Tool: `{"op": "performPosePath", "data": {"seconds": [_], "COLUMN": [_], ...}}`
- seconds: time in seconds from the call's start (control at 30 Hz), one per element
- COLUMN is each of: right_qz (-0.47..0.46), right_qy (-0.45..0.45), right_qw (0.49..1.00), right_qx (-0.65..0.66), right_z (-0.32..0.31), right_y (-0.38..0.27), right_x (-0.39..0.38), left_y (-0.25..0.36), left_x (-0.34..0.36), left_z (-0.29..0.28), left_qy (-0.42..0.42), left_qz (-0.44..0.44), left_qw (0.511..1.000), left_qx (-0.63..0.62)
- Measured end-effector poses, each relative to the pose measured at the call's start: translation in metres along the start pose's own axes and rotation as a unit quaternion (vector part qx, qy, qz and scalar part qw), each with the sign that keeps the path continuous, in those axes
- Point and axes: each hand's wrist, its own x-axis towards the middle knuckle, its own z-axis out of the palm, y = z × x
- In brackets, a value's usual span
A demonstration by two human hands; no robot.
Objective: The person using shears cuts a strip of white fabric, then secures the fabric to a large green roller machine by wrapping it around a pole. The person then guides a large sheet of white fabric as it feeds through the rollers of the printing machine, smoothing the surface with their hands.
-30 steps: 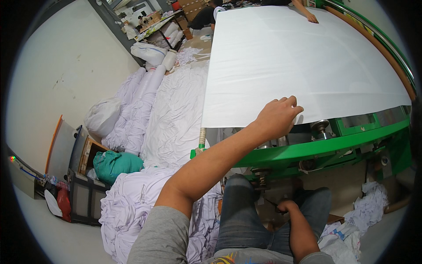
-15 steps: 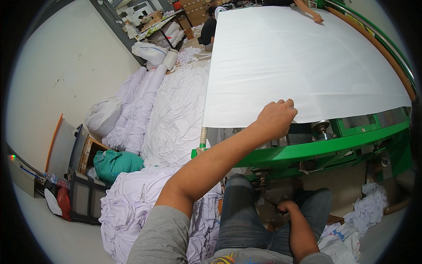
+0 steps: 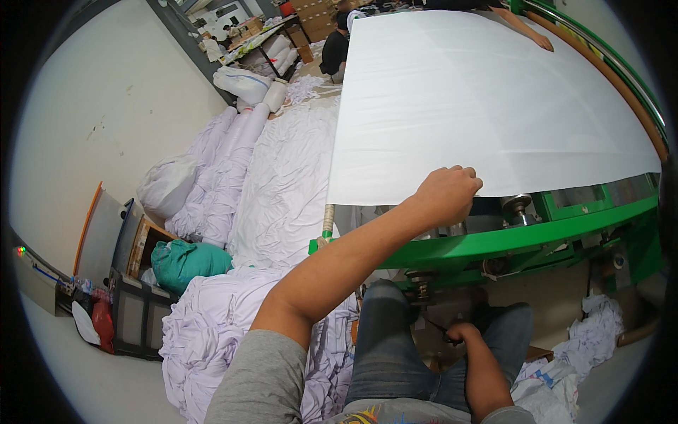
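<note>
The person's left hand [image 3: 450, 192] is at the near edge of a broad white sheet [image 3: 480, 106], its knuckles up and its fingers bent; the fingertips are turned out of sight, so one cannot tell whether they pinch the sheet or only rest against it. The sheet stretches away over a machine with a green frame [image 3: 522, 241], fairly smooth, its near edge running just short of the front rail, where a metal spindle [image 3: 518, 210] shows in the gap. At the sheet's near left corner a pale wrapped bar [image 3: 328, 220] sticks out, and a brown tube [image 3: 631, 95] curves along the right side. The right hand [image 3: 463, 331] is low between the person's legs in jeans [image 3: 381, 346], closed around a slim dark tool [image 3: 437, 327] (too small to name for certain, though its thin end points up and to the left). At the far side, a co-worker's hand [image 3: 544, 42] reaches over the sheet near its right corner; another person in dark clothing [image 3: 335, 53] is beyond the far left corner. To the left lie a heap of white cloth [image 3: 219, 325], a teal bundle [image 3: 187, 265] and a pale bag [image 3: 167, 185].
</note>
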Motion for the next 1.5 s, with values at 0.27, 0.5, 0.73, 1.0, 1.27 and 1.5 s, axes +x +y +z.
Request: {"op": "performPosePath", "data": {"seconds": [0.27,0.5,0.73,1.0,1.27,1.5], "right_qz": [-0.007,-0.006,0.005,0.013,0.015,0.004], "right_qy": [-0.005,-0.001,-0.031,-0.018,-0.026,0.01], "right_qw": [1.0,1.0,0.999,0.999,0.999,1.0], "right_qx": [0.005,0.013,0.01,0.029,0.028,0.011], "right_z": [-0.017,-0.011,-0.01,-0.007,-0.018,-0.016], "right_y": [-0.017,-0.011,-0.007,-0.007,-0.016,-0.015], "right_x": [-0.042,-0.025,-0.021,-0.019,-0.039,-0.04], "left_y": [0.003,0.008,0.004,0.002,0.007,0.007], "left_x": [-0.002,0.001,0.003,0.0,0.0,0.001], "left_z": [-0.008,-0.02,-0.015,-0.007,-0.015,-0.016], "left_qy": [-0.032,-0.051,0.003,0.041,-0.012,-0.034], "left_qz": [-0.01,-0.041,-0.004,0.015,0.01,0.036], "left_qw": [0.998,0.996,0.999,0.997,0.996,0.991], "left_qx": [-0.059,-0.054,-0.051,-0.065,-0.084,-0.127]}}
